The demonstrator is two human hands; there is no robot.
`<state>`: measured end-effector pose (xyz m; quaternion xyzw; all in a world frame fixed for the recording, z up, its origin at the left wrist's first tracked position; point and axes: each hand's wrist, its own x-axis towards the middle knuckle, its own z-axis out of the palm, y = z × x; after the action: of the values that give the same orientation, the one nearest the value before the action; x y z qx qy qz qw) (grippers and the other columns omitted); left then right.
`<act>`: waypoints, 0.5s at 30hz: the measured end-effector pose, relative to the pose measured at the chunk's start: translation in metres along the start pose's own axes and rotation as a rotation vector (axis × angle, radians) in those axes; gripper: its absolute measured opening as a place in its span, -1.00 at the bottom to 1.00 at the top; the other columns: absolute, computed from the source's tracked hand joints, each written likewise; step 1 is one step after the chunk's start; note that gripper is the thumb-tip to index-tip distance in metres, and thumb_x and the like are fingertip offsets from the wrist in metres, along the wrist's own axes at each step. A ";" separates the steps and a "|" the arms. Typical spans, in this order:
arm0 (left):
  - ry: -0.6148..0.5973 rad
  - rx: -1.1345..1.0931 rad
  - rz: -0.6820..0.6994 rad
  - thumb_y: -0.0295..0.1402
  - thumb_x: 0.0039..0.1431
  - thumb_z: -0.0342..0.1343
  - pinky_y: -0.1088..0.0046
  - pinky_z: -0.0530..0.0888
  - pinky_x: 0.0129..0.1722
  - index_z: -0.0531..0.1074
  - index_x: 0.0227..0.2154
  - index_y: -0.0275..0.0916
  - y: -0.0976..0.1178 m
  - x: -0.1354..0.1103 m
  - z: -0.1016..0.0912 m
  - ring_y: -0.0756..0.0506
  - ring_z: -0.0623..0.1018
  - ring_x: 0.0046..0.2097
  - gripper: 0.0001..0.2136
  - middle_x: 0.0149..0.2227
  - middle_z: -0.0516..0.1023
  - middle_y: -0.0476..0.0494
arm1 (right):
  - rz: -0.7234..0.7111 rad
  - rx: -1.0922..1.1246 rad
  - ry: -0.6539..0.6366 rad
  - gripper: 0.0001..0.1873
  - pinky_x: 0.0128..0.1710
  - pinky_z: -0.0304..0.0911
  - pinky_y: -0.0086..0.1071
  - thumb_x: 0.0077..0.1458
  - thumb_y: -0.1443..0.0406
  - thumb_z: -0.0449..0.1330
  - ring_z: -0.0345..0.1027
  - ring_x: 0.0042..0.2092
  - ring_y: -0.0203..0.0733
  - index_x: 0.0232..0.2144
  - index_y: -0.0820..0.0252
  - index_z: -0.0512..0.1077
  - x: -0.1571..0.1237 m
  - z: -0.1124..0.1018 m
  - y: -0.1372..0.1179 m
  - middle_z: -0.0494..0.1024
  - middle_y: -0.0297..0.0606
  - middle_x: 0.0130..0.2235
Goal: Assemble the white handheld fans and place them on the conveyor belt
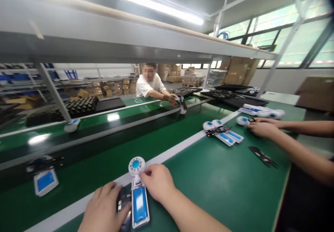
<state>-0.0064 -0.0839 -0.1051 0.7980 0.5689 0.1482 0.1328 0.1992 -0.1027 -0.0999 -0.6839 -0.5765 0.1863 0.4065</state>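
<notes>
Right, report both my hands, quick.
Left hand: half-curled over the black part; whether it grips can't be told.
Right hand: closed, pinching the fan near its neck.

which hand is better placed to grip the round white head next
Probably the right hand: its fingertips are beside the round white head, while the left hand is at the dark board.
</notes>
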 end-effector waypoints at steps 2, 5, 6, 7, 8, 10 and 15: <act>-0.020 -0.063 -0.008 -0.08 0.04 0.13 0.08 0.40 0.00 0.52 -0.19 -0.18 0.000 0.001 0.003 -0.40 0.50 0.03 -0.64 -0.06 0.57 -0.30 | -0.005 -0.002 -0.004 -0.84 -0.44 0.21 -0.41 0.01 0.28 0.28 0.47 -0.44 -0.14 -0.57 0.10 0.61 0.001 0.004 0.000 0.60 -0.27 -0.52; -0.105 -0.339 -0.143 -0.04 0.13 0.06 0.27 0.50 -0.27 0.45 -0.23 -0.15 0.004 0.005 0.001 -0.30 0.62 -0.21 -0.69 -0.30 0.62 -0.14 | -0.045 0.038 -0.001 -0.86 -0.32 0.29 -0.45 0.04 0.38 0.25 0.49 -0.32 -0.20 -0.43 0.10 0.63 0.000 0.008 0.000 0.62 -0.30 -0.38; -0.121 -0.444 -0.196 -0.01 0.13 0.07 0.31 0.50 -0.35 0.43 -0.21 -0.15 0.007 0.006 -0.001 -0.28 0.63 -0.27 -0.67 -0.34 0.62 -0.11 | -0.061 0.059 -0.008 -0.84 -0.29 0.30 -0.47 0.04 0.40 0.25 0.49 -0.30 -0.23 -0.39 0.10 0.63 0.000 0.009 0.000 0.62 -0.31 -0.34; -0.133 -0.547 -0.238 0.02 0.11 0.09 0.35 0.50 -0.40 0.41 -0.18 -0.15 0.010 0.007 -0.003 -0.26 0.64 -0.29 -0.63 -0.35 0.63 -0.09 | -0.080 0.083 -0.023 -0.82 -0.27 0.32 -0.48 0.04 0.42 0.25 0.49 -0.29 -0.25 -0.36 0.10 0.63 -0.001 0.008 0.000 0.61 -0.33 -0.32; -0.142 -0.647 -0.271 0.04 0.09 0.13 0.37 0.50 -0.43 0.39 -0.15 -0.16 0.014 0.007 -0.005 -0.26 0.65 -0.30 -0.59 -0.35 0.64 -0.10 | -0.100 0.107 -0.046 -0.82 -0.26 0.32 -0.50 0.04 0.43 0.26 0.48 -0.28 -0.27 -0.34 0.10 0.63 -0.001 0.008 0.000 0.60 -0.34 -0.31; -0.164 -0.829 -0.311 0.03 0.04 0.20 0.39 0.50 -0.43 0.35 -0.07 -0.18 0.021 0.006 -0.008 -0.25 0.65 -0.28 -0.50 -0.30 0.65 -0.13 | -0.144 0.154 -0.097 -0.84 -0.24 0.33 -0.50 0.05 0.42 0.28 0.48 -0.27 -0.29 -0.34 0.09 0.62 0.000 0.005 0.002 0.59 -0.36 -0.30; -0.196 -1.046 -0.309 -0.20 0.07 0.25 0.32 0.55 -0.25 0.25 0.12 -0.24 0.029 0.004 -0.011 -0.18 0.65 -0.24 -0.44 -0.15 0.64 -0.21 | -0.209 0.244 -0.156 -0.84 -0.33 0.28 -0.47 0.00 0.50 0.22 0.39 -0.34 -0.29 -0.47 0.17 0.52 0.000 0.003 0.007 0.49 -0.37 -0.38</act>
<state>0.0161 -0.0889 -0.0832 0.5427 0.5149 0.3147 0.5842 0.2015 -0.1022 -0.1066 -0.5494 -0.6471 0.2642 0.4578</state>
